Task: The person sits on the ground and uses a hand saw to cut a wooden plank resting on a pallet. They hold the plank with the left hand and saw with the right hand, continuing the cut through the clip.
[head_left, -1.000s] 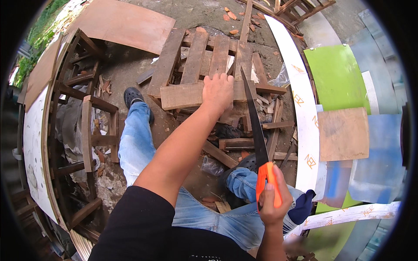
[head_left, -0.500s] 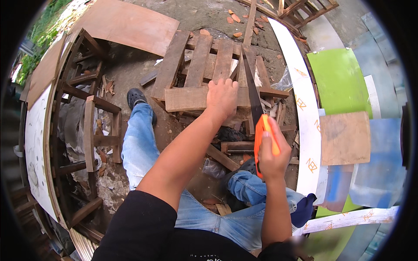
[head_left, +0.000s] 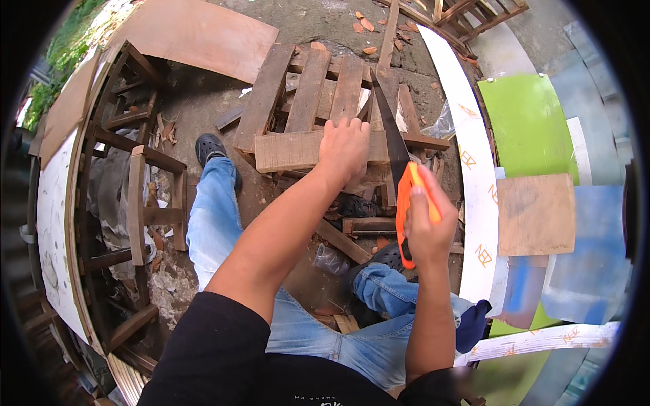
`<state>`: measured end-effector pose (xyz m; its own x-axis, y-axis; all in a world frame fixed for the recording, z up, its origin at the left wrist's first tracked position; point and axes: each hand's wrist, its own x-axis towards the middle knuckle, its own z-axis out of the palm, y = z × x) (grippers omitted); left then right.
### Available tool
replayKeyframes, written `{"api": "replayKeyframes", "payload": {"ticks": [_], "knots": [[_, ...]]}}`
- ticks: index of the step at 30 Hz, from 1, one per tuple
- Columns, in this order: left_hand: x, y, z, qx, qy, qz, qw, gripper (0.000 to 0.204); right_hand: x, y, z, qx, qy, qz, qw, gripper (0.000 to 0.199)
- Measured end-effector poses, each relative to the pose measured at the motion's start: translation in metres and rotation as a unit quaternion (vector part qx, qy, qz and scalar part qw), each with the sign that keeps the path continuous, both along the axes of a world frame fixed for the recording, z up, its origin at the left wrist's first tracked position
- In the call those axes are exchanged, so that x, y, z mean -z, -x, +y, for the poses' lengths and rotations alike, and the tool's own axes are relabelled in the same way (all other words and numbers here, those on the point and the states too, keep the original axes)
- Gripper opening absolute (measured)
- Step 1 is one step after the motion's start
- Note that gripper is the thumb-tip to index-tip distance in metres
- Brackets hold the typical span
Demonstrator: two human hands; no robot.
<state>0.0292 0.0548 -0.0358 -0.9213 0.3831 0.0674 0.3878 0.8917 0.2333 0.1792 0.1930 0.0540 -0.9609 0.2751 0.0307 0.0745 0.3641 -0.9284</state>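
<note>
My right hand (head_left: 431, 220) is wrapped round the orange handle of a handsaw (head_left: 389, 123). The dark blade points away from me, crossing the right part of a short wooden board (head_left: 288, 151). That board lies crosswise on the near edge of a slatted wooden stand (head_left: 308, 91). My left hand (head_left: 344, 152) grips the board from above, just left of the blade, with its fingers bent over the far edge. Where the teeth meet the wood is too small to make out.
Wood frames (head_left: 159, 162) stand at the left, near a plywood sheet (head_left: 196, 37). A long white panel (head_left: 474, 176) and a green sheet (head_left: 525, 125) lie to the right. Wood scraps and a clear plastic cup (head_left: 332, 259) litter the ground by my feet.
My right hand and the saw have moved slightly forward, away from me, with the handle a little farther right. My left hand stays on the board.
</note>
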Motion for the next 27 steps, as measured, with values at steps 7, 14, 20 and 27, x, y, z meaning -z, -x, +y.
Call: {"api": "replayKeyframes", "payload": {"ticks": [7, 14, 20, 27], "knots": [[-0.001, 0.005, 0.005, -0.026, 0.004, -0.012, 1.0, 0.045, -0.005, -0.058, 0.002, 0.027, 0.006, -0.052, 0.998, 0.044], [0.009, 0.004, 0.003, -0.007, -0.005, 0.005, 1.0, 0.046, -0.049, -0.138, -0.004, 0.042, 0.014, -0.108, 0.993, 0.047], [0.003, 0.003, 0.003, -0.009, 0.012, -0.021, 1.0, 0.05, 0.007, -0.007, 0.0, 0.009, -0.013, -0.001, 1.0, 0.041], [-0.004, 0.004, 0.003, -0.023, 0.016, -0.031, 0.999, 0.051, 0.005, -0.053, -0.001, 0.021, -0.007, -0.036, 0.999, 0.043]]}}
